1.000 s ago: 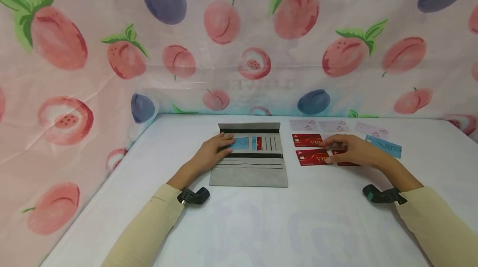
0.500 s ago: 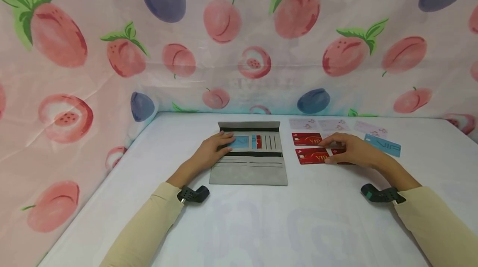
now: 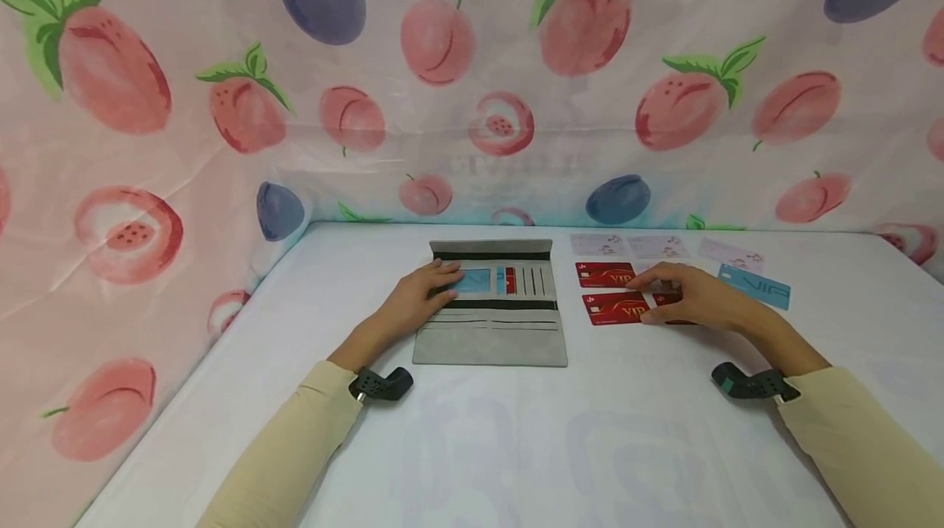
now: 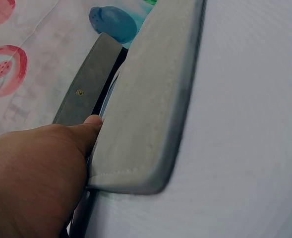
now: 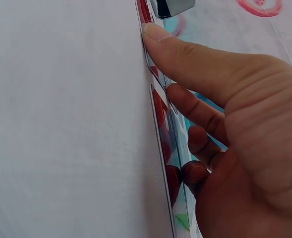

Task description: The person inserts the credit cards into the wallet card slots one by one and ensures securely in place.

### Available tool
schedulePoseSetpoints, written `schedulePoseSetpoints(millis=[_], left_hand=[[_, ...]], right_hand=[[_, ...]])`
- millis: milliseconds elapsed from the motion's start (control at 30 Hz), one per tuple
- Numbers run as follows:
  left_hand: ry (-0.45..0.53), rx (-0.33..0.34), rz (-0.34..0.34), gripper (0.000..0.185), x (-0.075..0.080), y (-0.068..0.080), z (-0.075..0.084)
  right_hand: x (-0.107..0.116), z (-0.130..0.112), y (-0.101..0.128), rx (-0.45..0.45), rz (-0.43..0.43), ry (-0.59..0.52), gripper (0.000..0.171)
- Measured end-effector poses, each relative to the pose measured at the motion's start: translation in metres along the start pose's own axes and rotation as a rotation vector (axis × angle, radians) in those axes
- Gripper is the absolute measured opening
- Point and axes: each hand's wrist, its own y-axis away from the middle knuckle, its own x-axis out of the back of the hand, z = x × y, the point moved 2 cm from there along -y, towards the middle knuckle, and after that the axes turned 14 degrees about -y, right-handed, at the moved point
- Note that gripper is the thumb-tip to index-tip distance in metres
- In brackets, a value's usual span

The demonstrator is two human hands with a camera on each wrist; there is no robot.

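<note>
A grey wallet (image 3: 490,348) lies unfolded on the table, with blue and red cards in its slots. My left hand (image 3: 416,298) rests on its left side, fingers extended over a blue card (image 3: 475,280); in the left wrist view the thumb touches the wallet's inner fold. To the right, two red VIP cards lie one behind the other: a far red card (image 3: 601,274) and a near red card (image 3: 608,309). My right hand (image 3: 696,297) pinches the near card's right end between thumb and index finger, while partly covering another red card (image 3: 667,298) behind the fingers.
A blue VIP card (image 3: 755,286) lies right of my right hand. Behind the red cards is a row of pale pink cards (image 3: 658,247). A peach-print cloth (image 3: 442,126) hangs behind the white table (image 3: 494,446).
My right hand has shifted very slightly left over the red cards. My left hand stays on the wallet, and the cards look unmoved.
</note>
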Motion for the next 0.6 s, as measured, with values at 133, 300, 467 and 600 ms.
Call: schedulePoseSetpoints(millis=[133,300,467,600], left_hand=[[-0.007,-0.002,-0.003,0.043,-0.0006,-0.0004,-0.0001],[-0.004,0.014,-0.01,0.043,-0.0014,-0.0012,-0.0005],[0.007,0.004,0.009,0.042,-0.001,-0.0005,-0.0001],[0.015,0.006,0.012,0.042,-0.0013,-0.0003,0.0001]], right_hand=[[-0.0004,0.0005,-0.0002,0.021,-0.003,0.003,0.047],[-0.0015,-0.0001,-0.0007,0.044,-0.009,0.016,0.047],[-0.002,-0.0007,-0.0014,0.053,-0.015,0.053,0.051],[-0.002,-0.0007,-0.0015,0.046,-0.011,0.071,0.056]])
